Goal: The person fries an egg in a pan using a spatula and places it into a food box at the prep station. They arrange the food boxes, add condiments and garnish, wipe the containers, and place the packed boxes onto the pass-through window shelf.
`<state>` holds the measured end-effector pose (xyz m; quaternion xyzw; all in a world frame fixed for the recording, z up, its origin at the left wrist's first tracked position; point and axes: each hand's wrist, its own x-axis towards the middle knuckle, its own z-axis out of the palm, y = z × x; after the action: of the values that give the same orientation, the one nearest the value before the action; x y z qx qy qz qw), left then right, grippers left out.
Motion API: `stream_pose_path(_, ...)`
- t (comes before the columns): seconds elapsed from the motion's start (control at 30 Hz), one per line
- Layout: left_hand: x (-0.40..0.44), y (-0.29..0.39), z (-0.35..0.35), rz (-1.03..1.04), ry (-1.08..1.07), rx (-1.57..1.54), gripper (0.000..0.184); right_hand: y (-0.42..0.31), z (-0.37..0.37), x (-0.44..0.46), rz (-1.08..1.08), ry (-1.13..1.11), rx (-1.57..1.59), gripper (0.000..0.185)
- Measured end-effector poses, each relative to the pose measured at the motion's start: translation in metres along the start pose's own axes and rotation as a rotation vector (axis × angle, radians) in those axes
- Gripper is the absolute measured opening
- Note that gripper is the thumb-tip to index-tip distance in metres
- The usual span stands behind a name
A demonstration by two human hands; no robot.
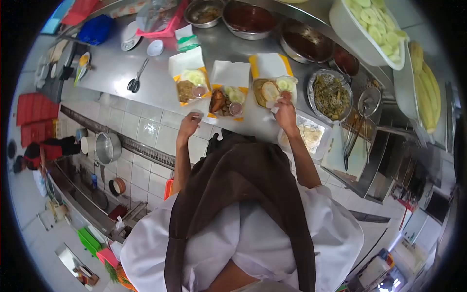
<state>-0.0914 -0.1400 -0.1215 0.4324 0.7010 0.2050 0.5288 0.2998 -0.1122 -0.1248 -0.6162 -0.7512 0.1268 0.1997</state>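
Three yellow-and-white food boxes stand with lids raised along the counter's near edge. The left box [186, 92] holds brown food, cucumber slices and a lidded sauce cup [199, 91]. In the middle box [228, 104] are browned meat pieces, cucumber slices and another sauce cup [236, 109]. A pale round piece [270, 90] and cucumber slices lie in the right box [258, 92]. At its near right corner, my right hand [285, 111] has its fingertips closed around something small that I cannot make out. My left hand [190, 124], fingers loosely bent and apart, is by the counter edge below the left box.
Scissors [138, 78] lie on the counter's left. Sauce bowls [249, 22] line the back. A foil-lined bowl of green food [331, 95] and a tray [311, 134] sit right, below a cucumber tub [372, 29]. Another person [46, 151] is far left.
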Motion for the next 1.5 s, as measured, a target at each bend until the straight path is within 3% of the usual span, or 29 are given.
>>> stream_pose_path(0.07,-0.009,0.004,-0.007,-0.022,0.014,0.052,0.032,-0.011,-0.022,0.007,0.046,0.134,0.176,0.024)
stream_pose_path(0.17,-0.007,0.003,-0.011,-0.055,0.006,0.074,0.033,0.000,-0.030,0.012,0.156,0.254,0.149,0.025)
stream_pose_path(0.23,-0.007,0.002,-0.011,-0.045,0.004,0.080,0.033,0.009,-0.026,0.013,0.168,0.242,0.155,0.026)
stream_pose_path(0.33,-0.002,0.005,-0.011,-0.013,0.012,0.104,0.032,0.010,-0.009,0.011,0.107,0.051,0.172,0.022)
stream_pose_path(0.43,0.002,0.000,-0.009,-0.023,-0.012,0.091,0.027,0.005,0.002,0.011,0.183,0.169,0.090,0.016)
stream_pose_path(0.47,0.041,-0.077,-0.011,0.446,-0.087,0.222,0.023,0.020,0.008,0.009,0.079,0.035,-0.087,0.021)
stream_pose_path(0.5,0.034,-0.065,-0.007,0.280,-0.098,0.146,0.023,0.027,0.015,0.012,-0.079,0.173,-0.058,0.026)
stream_pose_path(0.53,0.060,-0.110,0.008,0.408,0.016,-0.053,0.024,0.014,0.006,0.023,-0.084,0.205,0.026,0.026)
stream_pose_path(0.57,0.056,-0.104,0.011,0.561,0.103,0.218,0.023,0.010,0.009,0.029,-0.149,0.233,-0.007,0.018)
stream_pose_path(0.6,0.047,-0.084,0.013,0.528,0.140,0.386,0.023,0.042,0.043,0.032,-0.152,0.117,-0.081,0.017)
stream_pose_path(0.63,0.054,-0.084,0.017,0.552,0.148,0.369,0.023,0.060,0.067,0.031,-0.207,0.219,0.031,0.020)
stream_pose_path(0.67,0.034,-0.048,0.017,0.311,0.175,0.280,0.025,0.036,0.049,0.037,-0.123,0.181,0.025,0.021)
stream_pose_path(0.7,0.030,-0.032,0.015,0.249,0.142,0.290,0.021,0.027,0.041,0.046,-0.066,0.126,0.094,0.022)
stream_pose_path(0.73,0.037,-0.032,0.017,0.234,0.170,0.320,0.024,0.001,0.013,0.059,-0.069,0.103,0.197,0.020)
stream_pose_path(0.83,0.020,-0.009,0.010,0.166,0.196,0.297,0.030,0.006,0.020,0.074,-0.072,0.129,0.248,0.019)
stream_pose_path(0.9,0.016,-0.008,0.014,0.177,0.185,0.297,0.035,0.003,0.019,0.077,-0.029,0.017,0.194,0.019)
stream_pose_path(1.03,0.019,0.001,0.016,0.171,0.174,0.312,0.033,-0.007,0.022,0.095,-0.101,0.125,0.216,0.017)
stream_pose_path(1.1,0.019,-0.004,0.022,0.168,0.132,0.313,0.033,-0.014,0.019,0.090,0.090,0.017,0.082,0.020)
stream_pose_path(1.17,0.031,-0.015,0.024,0.169,0.119,0.278,0.032,0.004,0.021,0.087,-0.096,0.176,0.175,0.024)
stream_pose_path(1.23,0.042,-0.033,0.018,0.281,0.104,0.254,0.029,0.000,0.004,0.091,-0.048,0.258,0.162,0.033)
stream_pose_path(1.27,0.077,-0.090,0.023,0.541,0.155,0.498,0.026,0.012,0.007,0.091,0.037,0.315,0.200,0.036)
stream_pose_path(1.3,0.093,-0.111,0.023,0.569,0.125,0.423,0.027,0.009,-0.002,0.088,0.211,0.325,0.338,0.031)
stream_pose_path(1.33,0.069,-0.071,0.011,0.372,0.063,0.756,0.028,0.013,-0.013,0.086,0.336,0.238,0.469,0.035)
stream_pose_path(1.4,0.042,-0.030,0.000,0.208,0.083,0.298,0.029,0.013,-0.022,0.084,0.658,0.222,1.326,0.039)
stream_pose_path(1.43,0.032,-0.006,-0.005,0.314,0.077,0.241,0.031,-0.005,-0.039,0.085,0.729,0.273,1.547,0.040)
stream_pose_path(1.5,-0.003,0.079,0.002,0.282,0.098,0.017,0.029,-0.011,-0.046,0.079,0.723,0.215,1.745,0.039)
